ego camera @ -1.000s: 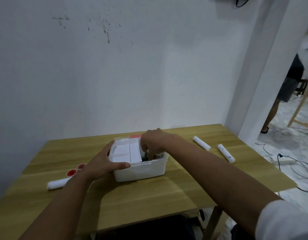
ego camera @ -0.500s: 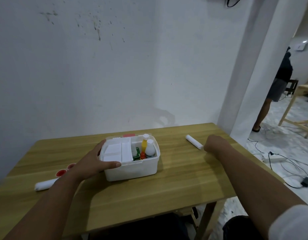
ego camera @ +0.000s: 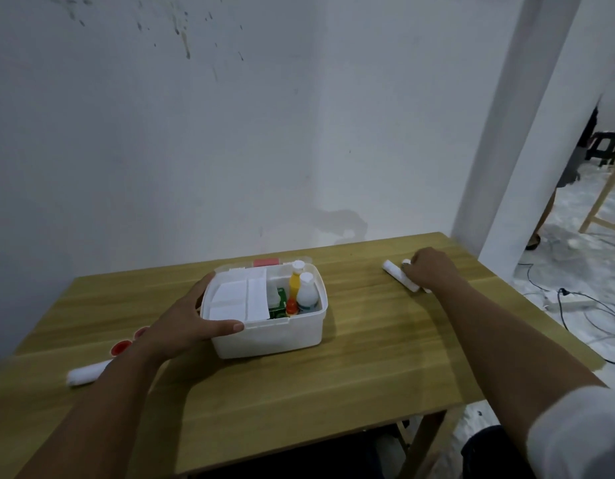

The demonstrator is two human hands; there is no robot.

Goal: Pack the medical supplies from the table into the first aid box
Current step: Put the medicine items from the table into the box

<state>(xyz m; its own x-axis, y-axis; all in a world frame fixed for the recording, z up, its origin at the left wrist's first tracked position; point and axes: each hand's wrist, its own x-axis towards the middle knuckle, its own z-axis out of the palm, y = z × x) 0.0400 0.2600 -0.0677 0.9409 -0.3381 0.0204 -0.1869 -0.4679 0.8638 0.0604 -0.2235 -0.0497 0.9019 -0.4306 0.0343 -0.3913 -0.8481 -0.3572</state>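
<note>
A white first aid box (ego camera: 275, 335) stands open mid-table. Inside are white packets on the left, a yellow bottle and a white bottle (ego camera: 306, 294) on the right, plus something green. My left hand (ego camera: 192, 319) holds the box's left front corner, thumb along the front rim. My right hand (ego camera: 432, 273) is far right on the table, fingers curled over two white gauze rolls (ego camera: 396, 274); part of them is hidden under the hand. Another white roll (ego camera: 86, 373) lies at the left by my forearm. Two small red caps (ego camera: 121, 347) sit beside it.
The wooden table (ego camera: 368, 368) stands against a white wall. A white pillar rises at the right. Beyond it a person stands on a marble floor with cables and a wooden frame.
My right hand left the box, swung right across the table and now closes over the two rolls, which lie closer together. The left hand stayed on the box.
</note>
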